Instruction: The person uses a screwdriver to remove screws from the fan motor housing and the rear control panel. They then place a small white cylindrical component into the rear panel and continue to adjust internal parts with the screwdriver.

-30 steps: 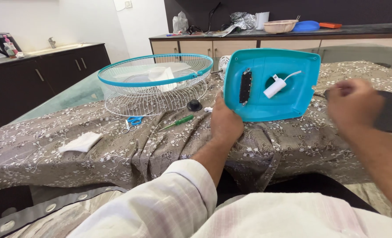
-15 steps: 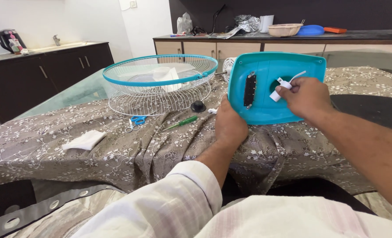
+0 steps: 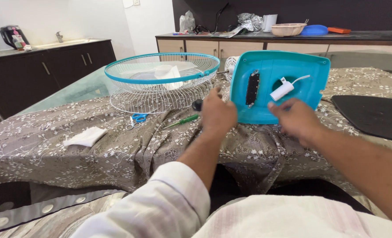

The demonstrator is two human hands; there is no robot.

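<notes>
steadying a teal fan base [image 3: 293, 70] propped upright near the middle of the cloth-covered table [image 3: 50, 154], the left hand [image 3: 218, 113] grips its left edge, fingers curled; the right hand [image 3: 295, 121] hovers below, fingers loosely bent. a slip could topple it onto the wire fan guard [image 3: 160, 83] at left.
</notes>
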